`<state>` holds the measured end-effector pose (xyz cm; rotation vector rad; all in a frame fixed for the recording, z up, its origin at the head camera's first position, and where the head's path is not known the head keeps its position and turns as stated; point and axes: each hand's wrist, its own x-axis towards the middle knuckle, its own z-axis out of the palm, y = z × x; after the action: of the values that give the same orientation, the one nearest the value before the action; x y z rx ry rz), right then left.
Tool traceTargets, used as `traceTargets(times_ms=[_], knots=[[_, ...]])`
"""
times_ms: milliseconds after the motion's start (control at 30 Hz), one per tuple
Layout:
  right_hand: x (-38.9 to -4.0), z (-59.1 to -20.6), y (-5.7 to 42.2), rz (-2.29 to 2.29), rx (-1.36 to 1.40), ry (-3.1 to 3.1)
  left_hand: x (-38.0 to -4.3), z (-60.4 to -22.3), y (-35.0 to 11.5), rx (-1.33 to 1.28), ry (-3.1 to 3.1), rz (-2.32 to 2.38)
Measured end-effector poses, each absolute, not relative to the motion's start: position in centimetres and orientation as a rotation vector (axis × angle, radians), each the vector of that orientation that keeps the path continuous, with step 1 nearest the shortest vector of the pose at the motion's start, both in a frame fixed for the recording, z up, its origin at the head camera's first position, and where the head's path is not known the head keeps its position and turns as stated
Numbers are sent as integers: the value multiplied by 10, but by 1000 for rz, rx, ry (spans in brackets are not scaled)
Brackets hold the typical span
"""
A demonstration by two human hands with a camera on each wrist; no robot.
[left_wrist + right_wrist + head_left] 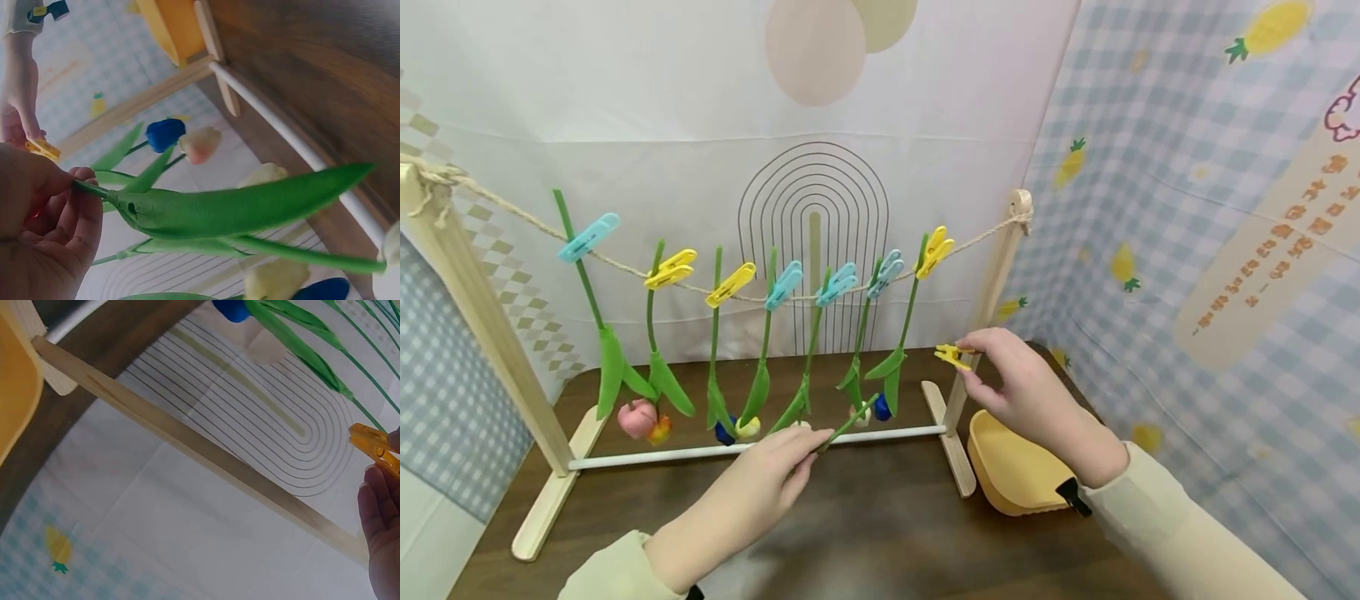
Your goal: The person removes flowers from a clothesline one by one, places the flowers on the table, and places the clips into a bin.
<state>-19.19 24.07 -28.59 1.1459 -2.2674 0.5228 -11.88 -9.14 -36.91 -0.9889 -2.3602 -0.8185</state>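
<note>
Stem (853, 422) pinched in left hand (777, 467), yellow clothespin (951, 357) pinched in right hand (1017, 385), room between

Both forearms (700, 529) reach forward, well apart. Left hand (777, 468): back uppermost, thumb and fingertips in a pinch. Right hand (1017, 385): thumb and index finger pinching; its remaining fingers appear curled, though partly hidden.

A leafy flower (206, 215), apparently white, is held aslant — left of a pinched yellow clothespin (952, 356).
</note>
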Motion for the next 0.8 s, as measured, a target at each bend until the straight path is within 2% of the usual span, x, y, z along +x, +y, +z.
traceTargets(times_ms=[367, 800], knots=[[-192, -316, 249, 486, 1119, -2356, -111, -386, -103, -1067, -2506, -616], [-178, -353, 276, 486, 902, -2651, -104, -407, -114, -1117, -2640, -535]])
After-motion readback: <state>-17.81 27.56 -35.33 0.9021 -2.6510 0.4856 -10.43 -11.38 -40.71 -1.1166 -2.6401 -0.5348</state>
